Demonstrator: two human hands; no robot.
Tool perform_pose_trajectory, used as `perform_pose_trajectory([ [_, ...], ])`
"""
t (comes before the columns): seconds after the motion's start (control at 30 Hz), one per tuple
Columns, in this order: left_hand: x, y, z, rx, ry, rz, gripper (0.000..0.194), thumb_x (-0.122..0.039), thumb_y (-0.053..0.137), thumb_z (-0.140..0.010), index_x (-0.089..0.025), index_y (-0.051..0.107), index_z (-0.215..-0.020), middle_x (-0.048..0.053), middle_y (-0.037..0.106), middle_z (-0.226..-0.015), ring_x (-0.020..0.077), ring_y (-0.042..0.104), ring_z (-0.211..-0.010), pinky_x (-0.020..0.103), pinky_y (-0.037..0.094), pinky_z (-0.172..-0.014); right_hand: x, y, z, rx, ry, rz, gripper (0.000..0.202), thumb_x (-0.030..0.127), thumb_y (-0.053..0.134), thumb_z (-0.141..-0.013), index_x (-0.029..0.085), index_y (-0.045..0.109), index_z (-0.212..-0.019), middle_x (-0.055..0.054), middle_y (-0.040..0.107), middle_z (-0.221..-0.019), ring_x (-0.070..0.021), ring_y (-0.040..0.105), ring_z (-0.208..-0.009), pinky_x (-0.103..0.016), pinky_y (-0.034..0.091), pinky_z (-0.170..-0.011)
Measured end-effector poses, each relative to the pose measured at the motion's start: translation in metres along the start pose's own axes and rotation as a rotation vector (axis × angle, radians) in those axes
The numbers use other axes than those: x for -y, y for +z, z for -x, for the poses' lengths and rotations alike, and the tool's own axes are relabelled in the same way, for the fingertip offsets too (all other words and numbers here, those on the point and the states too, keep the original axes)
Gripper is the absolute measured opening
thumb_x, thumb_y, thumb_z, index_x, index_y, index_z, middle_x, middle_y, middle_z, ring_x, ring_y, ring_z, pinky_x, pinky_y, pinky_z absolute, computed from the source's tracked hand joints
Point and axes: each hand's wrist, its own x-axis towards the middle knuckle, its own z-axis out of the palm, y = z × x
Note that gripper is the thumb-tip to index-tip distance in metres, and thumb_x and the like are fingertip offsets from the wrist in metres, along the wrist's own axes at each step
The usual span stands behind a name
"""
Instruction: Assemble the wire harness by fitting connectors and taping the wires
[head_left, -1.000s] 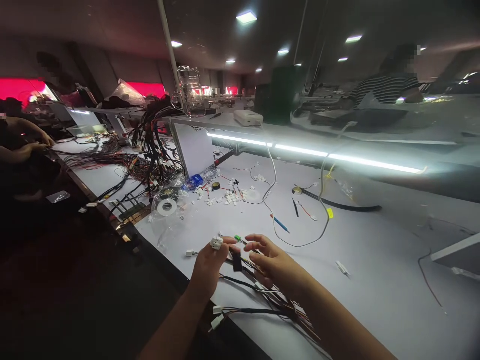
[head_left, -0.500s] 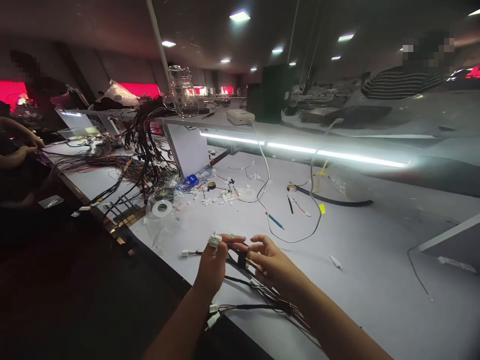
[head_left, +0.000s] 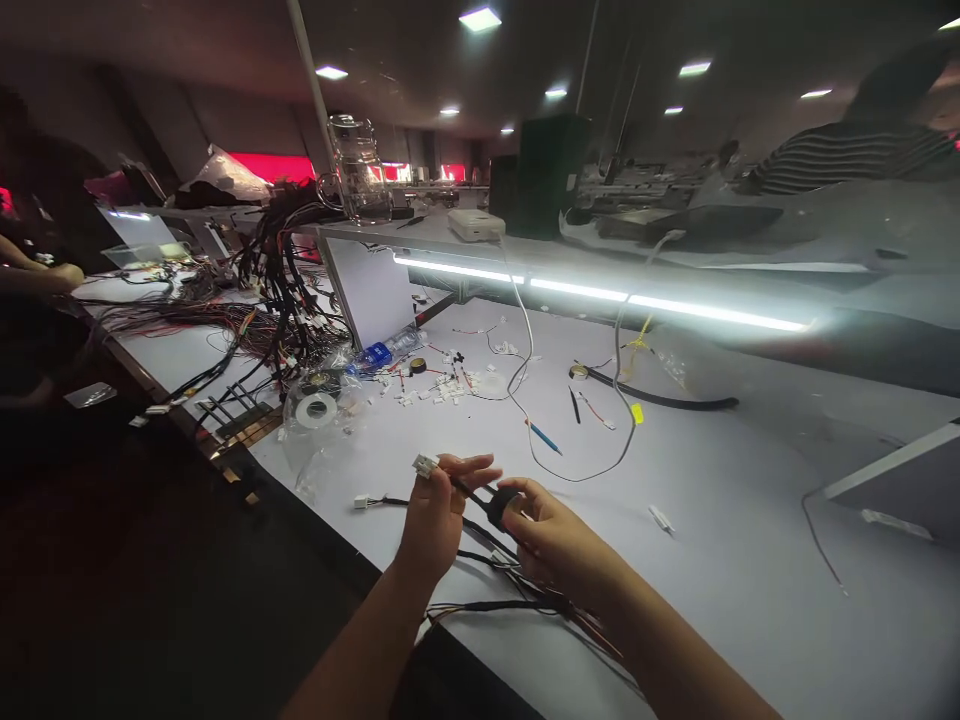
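My left hand (head_left: 431,525) is closed, thumb and fingers gripping a wire harness just behind its white connector (head_left: 425,466). The harness's dark sleeved wires (head_left: 469,490) run from there toward my right hand (head_left: 559,535). That hand is closed on a roll of black tape (head_left: 501,506), which sits against the wires. Below my hands, more black-sleeved wires (head_left: 517,606) lie on the white table (head_left: 705,620) and pass under my right forearm. A second white connector (head_left: 362,502) rests to the left of my left hand.
Loose white connectors (head_left: 450,388) lie beyond my hands, near a blue-labelled bottle (head_left: 377,355). A blue pen-like tool (head_left: 544,437) and a grey cable (head_left: 574,478) are farther right. A lit shelf (head_left: 585,290) spans the back. Another person's arm (head_left: 37,275) shows at far left.
My right hand has turned around the wires, and the black tape roll now shows more fully at its fingertips. The held connector has tilted and shifted slightly left and up.
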Motion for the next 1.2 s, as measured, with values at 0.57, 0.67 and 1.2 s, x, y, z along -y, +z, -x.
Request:
perform_pose_trajectory([
  [0.57,0.038,0.011,0.011,-0.335,-0.503,0.163,0.032,-0.045,0.071,-0.077,-0.019,0.064,-0.095,0.007,0.069,-0.104,0.0193,0.06,-0.101,0.026,0.045,-0.072,-0.022,-0.01,-0.015,-0.32,-0.226,0.005,0.026,0.031,0.052,-0.076,0.02,0.051,-0.1,0.007,0.044,-0.054,-0.0106,0.036,-0.045,-0.021,0.025,-0.043],
  [0.67,0.044,0.015,0.019,-0.239,-0.579,0.166,0.025,-0.039,0.072,-0.077,-0.017,0.067,-0.088,0.006,0.068,-0.1,0.0194,0.059,-0.101,0.028,0.045,-0.077,-0.026,-0.009,-0.015,-0.36,-0.367,0.217,0.022,0.025,0.051,-0.076,0.021,0.056,-0.097,0.002,0.056,-0.066,-0.0153,0.051,-0.059,-0.026,0.039,-0.055],
  [1.2,0.015,0.005,0.029,0.062,-0.298,-0.338,0.024,-0.038,0.066,-0.082,-0.017,0.071,-0.093,0.01,0.072,-0.099,0.0258,0.061,-0.104,0.037,0.04,-0.098,-0.036,-0.025,-0.014,0.005,0.017,-0.155,0.036,0.022,0.06,-0.066,0.017,0.054,-0.101,0.003,0.054,-0.073,-0.0069,0.047,-0.045,-0.017,0.03,-0.037],
])
